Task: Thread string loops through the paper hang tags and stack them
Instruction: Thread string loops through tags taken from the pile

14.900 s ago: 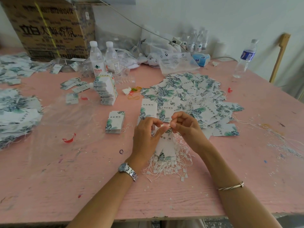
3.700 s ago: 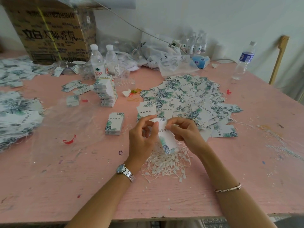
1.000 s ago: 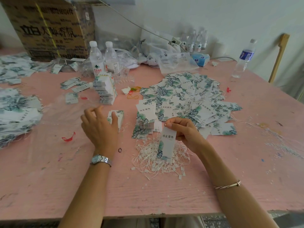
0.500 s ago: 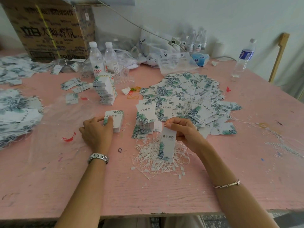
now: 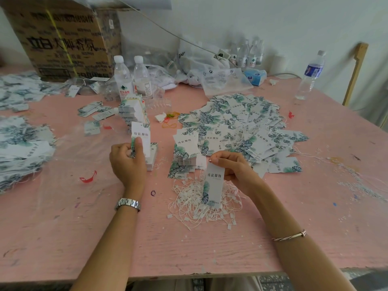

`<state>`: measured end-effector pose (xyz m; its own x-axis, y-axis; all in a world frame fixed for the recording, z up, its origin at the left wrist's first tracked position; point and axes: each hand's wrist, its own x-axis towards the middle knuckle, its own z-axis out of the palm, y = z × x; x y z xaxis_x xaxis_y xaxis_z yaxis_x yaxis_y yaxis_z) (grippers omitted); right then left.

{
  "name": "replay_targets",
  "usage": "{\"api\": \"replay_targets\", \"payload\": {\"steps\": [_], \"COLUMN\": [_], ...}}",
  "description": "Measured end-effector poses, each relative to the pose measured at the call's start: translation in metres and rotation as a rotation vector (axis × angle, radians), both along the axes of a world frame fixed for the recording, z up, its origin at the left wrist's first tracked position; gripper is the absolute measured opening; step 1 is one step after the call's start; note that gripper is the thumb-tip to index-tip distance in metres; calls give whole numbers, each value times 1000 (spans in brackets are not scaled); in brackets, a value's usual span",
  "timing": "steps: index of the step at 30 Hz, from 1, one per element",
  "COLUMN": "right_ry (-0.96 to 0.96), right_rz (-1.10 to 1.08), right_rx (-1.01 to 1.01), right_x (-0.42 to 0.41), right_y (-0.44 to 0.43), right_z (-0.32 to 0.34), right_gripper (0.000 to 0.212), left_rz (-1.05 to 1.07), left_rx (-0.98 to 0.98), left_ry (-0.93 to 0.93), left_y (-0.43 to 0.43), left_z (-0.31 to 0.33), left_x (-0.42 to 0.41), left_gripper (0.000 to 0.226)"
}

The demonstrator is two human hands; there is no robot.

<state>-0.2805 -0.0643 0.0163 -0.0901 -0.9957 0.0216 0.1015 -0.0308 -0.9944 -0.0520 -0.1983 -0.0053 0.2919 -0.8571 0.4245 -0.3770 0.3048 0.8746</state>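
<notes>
Currently, the reference item is the string loop pile point(image 5: 206, 203), a tangle of white loops lying on the pink bench point(image 5: 189, 253) directly in front of me.

My left hand point(image 5: 128, 162) is raised to the left of the pile and well apart from it. Its fingers point(image 5: 138, 147) are curled round the lower part of the first tag point(image 5: 141, 136), clamping it upright with the printed face toward me. The small tag stack point(image 5: 154, 154) sits on the bench just behind this hand and is partly hidden by it.

My right hand point(image 5: 235, 168) is at the far edge of the pile. Its fingers point(image 5: 223, 159) are pinched together on the top edge of the second tag point(image 5: 213, 185), which hangs down with its lower end over the loops. I cannot tell whether a loop passes through its hole.

The finished stack point(image 5: 184, 159), fanned and uneven, lies just beyond the pile, between my two hands. The loose tag heap point(image 5: 241, 127) spreads beyond the pile and to its right. The banded bundles point(image 5: 133, 111) stand in a column beyond the pile to the left, with two water bottles point(image 5: 132, 77) behind them. The cardboard box point(image 5: 63, 38) stands furthest from the pile, at the far left.

A wristwatch point(image 5: 128, 203) is on my left wrist and a bracelet point(image 5: 289, 236) on my right forearm.
</notes>
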Motion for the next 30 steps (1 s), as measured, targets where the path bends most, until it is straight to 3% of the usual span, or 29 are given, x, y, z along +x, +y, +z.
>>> {"api": "replay_targets", "payload": {"steps": [4,8,11,16,30], "right_ry": [-65,-117,-127,-130,-117], "right_rz": [-47,-83,-92,-143,-115], "right_rx": [-9,-19,-21,-56,-108], "right_x": [-1,-2,-2,-2,-3], "right_y": [1,2,3,3,1], "right_z": [1,4,6,7,2], "right_gripper": [10,14,14,11,10], "left_rz": [-300,-502,-576,-699,-859], "left_rx": [-148,-253,-234,-228,-316], "left_ry": [100,84,89,130,2], "left_y": [19,39,48,58,78], "left_z": [6,7,2,1,4], "left_x": [-19,-35,-42,-46,-57], "left_gripper": [25,26,18,44,37]}}
